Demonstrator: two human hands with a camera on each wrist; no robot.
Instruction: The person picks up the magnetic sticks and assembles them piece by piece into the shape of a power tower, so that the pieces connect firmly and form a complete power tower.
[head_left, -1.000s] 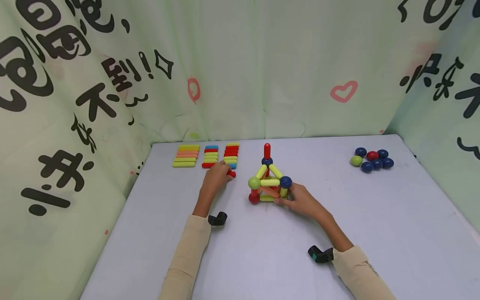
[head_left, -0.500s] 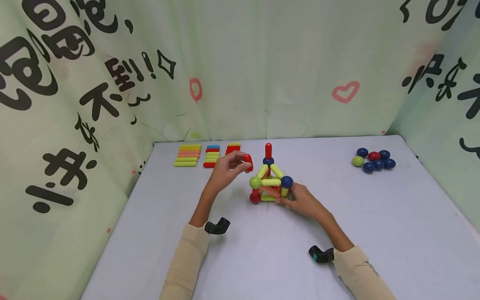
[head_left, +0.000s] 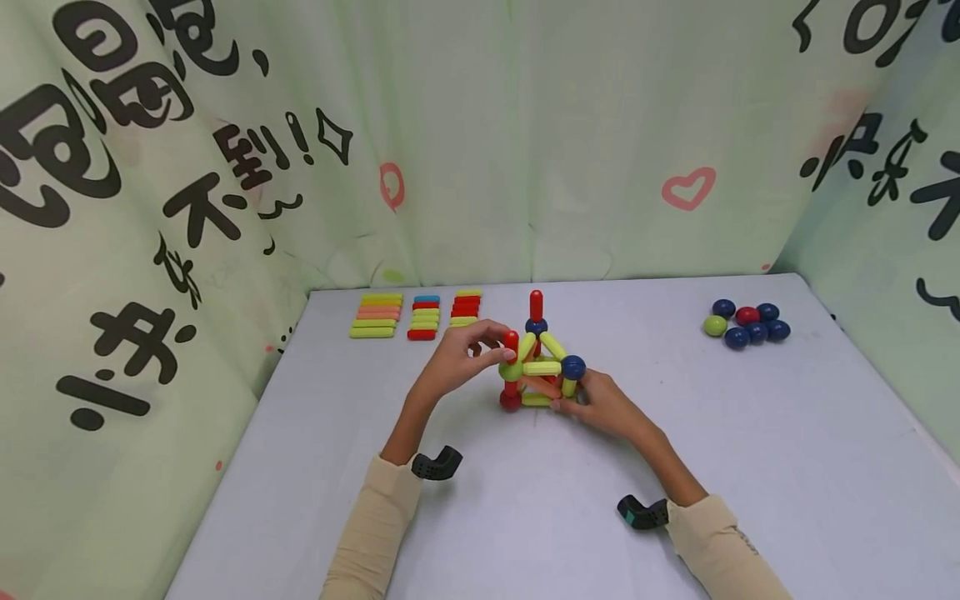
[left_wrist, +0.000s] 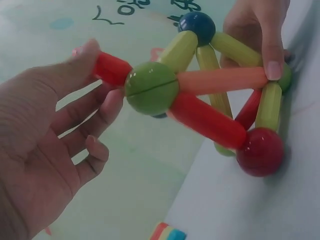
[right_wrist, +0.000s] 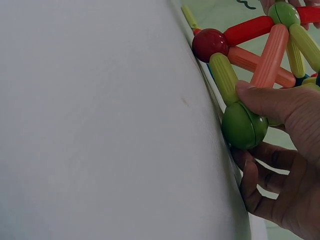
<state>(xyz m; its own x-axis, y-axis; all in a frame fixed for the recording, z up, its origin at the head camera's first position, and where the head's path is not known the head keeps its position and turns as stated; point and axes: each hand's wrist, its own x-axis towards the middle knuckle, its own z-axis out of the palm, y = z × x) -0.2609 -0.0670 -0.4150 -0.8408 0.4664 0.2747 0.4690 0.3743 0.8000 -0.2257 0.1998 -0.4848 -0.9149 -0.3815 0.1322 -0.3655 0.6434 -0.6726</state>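
Observation:
A frame built of coloured rods and balls [head_left: 542,368] stands on the table in front of me. My left hand [head_left: 463,360] pinches a red rod [left_wrist: 111,68] between thumb and fingers. That rod's lower end meets the green ball [left_wrist: 151,88] at the frame's upper left corner. My right hand [head_left: 606,403] grips the lower right corner: in the right wrist view its thumb lies by a yellow-green rod [right_wrist: 223,77], while fingers curl behind another green ball [right_wrist: 244,126]. Another red rod [head_left: 536,305] stands upright on a blue ball [head_left: 536,327] at the back.
Stacked rows of loose rods lie at the back left: yellow and orange rods [head_left: 377,315], mixed rods [head_left: 424,317], and red and yellow rods [head_left: 466,308]. Several loose balls [head_left: 746,323], mostly blue, sit at the back right. A printed curtain [head_left: 592,150] hangs behind the table [head_left: 750,433].
My left hand has picked up the red rod from the right-hand row and carried it rightward, then down onto the frame's green ball. The right hand has stayed on the frame.

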